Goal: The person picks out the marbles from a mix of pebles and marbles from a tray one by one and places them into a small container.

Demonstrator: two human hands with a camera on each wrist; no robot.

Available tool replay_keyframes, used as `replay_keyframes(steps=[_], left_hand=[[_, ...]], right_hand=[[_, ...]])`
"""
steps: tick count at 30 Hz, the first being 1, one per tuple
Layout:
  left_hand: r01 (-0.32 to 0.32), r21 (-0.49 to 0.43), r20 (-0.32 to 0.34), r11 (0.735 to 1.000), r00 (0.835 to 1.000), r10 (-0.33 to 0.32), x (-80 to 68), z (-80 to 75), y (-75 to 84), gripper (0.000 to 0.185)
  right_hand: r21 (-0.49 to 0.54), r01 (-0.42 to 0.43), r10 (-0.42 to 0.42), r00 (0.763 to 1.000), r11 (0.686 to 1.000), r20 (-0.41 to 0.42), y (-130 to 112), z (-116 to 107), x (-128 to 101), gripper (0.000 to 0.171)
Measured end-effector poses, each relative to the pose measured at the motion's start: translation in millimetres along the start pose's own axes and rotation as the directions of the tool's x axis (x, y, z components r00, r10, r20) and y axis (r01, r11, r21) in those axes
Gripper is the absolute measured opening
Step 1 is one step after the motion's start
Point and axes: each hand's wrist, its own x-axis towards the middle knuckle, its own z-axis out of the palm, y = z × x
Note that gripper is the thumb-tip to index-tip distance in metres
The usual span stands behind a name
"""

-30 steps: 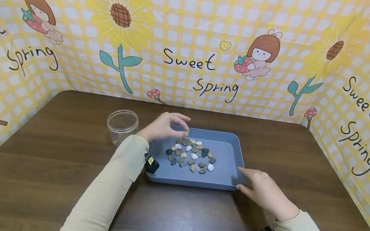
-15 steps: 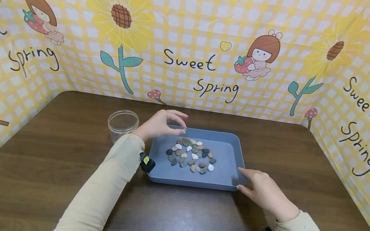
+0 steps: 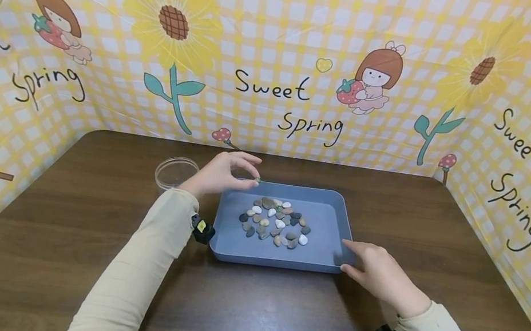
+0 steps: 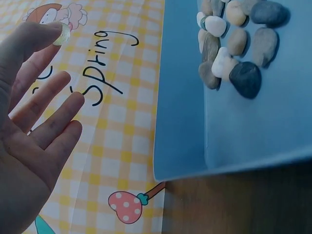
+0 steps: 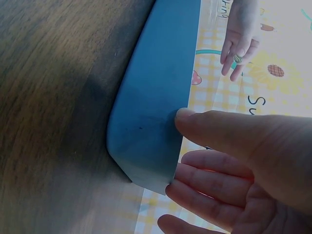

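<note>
Pebble (image 3: pixel 258 180) sits pinched between my left hand's (image 3: pixel 222 175) thumb and fingertip, lifted above the tray's (image 3: pixel 321 255) far-left corner, near the jar (image 3: pixel 174 173). My right hand (image 3: pixel 376 271) rests relaxed against the tray's corner, steadying it, I'd say.

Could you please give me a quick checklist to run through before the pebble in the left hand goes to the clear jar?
1. Left hand pinches a small pebble: ok.
2. Clear jar upright, mouth uncovered: ok.
3. Right hand steadies the blue tray at its corner: ok.
4. Path from tray to jar free of obstacles: ok.
5. Firmness of the pinch: cannot tell.
</note>
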Motion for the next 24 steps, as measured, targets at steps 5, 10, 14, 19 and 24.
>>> replay_keyframes(steps=[5,10,14,19,24], left_hand=[[-0.003,-0.013,-0.014,1.000,1.000,0.002,-2.8,-5.2,-2.4,0.013],[-0.002,-0.011,-0.021,1.000,1.000,0.002,-7.2,-11.9,-4.2,0.014],[-0.003,0.001,-0.029,1.000,1.000,0.003,-11.4,-18.4,-6.3,0.014],[-0.003,0.014,-0.042,1.000,0.999,0.004,-16.4,-26.1,-9.8,0.016],[0.015,0.010,-0.050,1.000,0.999,-0.015,-21.0,-32.2,-16.8,0.016]], right_hand=[[0.000,-0.001,0.001,1.000,1.000,-0.001,0,0,0,0.044],[-0.003,-0.001,0.001,1.000,1.000,-0.004,0,0,0,0.044],[-0.006,0.002,-0.002,1.000,1.000,-0.008,0,0,0,0.044],[-0.002,0.001,-0.001,1.000,1.000,-0.007,0,0,0,0.044],[0.000,-0.002,0.002,1.000,1.000,0.001,1,0,1,0.044]])
